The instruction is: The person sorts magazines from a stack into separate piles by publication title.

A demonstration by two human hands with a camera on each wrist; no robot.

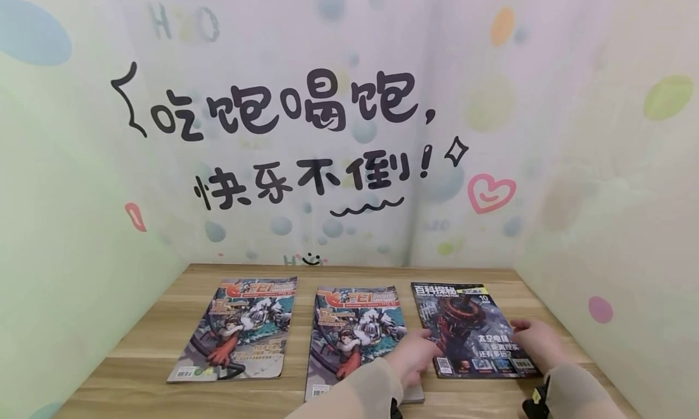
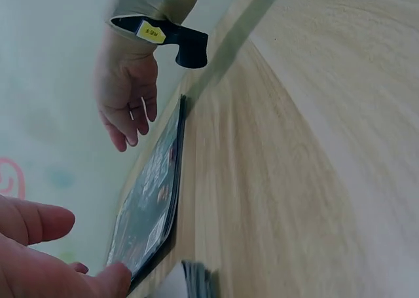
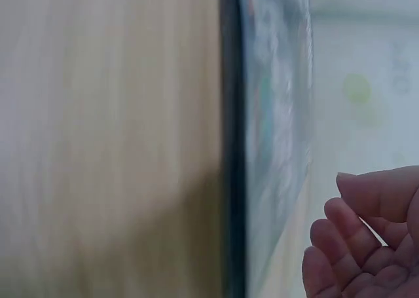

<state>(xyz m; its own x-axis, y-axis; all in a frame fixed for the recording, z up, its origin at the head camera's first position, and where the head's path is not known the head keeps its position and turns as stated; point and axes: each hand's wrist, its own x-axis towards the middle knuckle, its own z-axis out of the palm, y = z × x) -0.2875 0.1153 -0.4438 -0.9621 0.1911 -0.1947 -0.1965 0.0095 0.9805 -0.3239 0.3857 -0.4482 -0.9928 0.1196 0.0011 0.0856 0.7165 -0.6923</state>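
At the right of the table lies a dark magazine (image 1: 464, 328) with a red ring-shaped structure on its cover. My left hand (image 1: 413, 356) is at its left edge, above the right side of the middle magazine (image 1: 352, 340). In the left wrist view the thumb and fingers of that left hand (image 2: 49, 262) are spread apart, with nothing pinched between them. My right hand (image 1: 537, 344) is by the dark magazine's right edge. Seen in the right wrist view, the right hand (image 3: 380, 239) has loosely bent fingers beside the magazine (image 3: 275, 128) and grips nothing.
Another magazine (image 1: 240, 328), its cover matching the middle one, lies at the left of the wooden table (image 1: 136, 358). A printed curtain (image 1: 327, 237) hangs behind the table's back edge. Pale side walls (image 1: 628, 225) flank the table. Each wrist wears a black camera mount (image 1: 535, 401).
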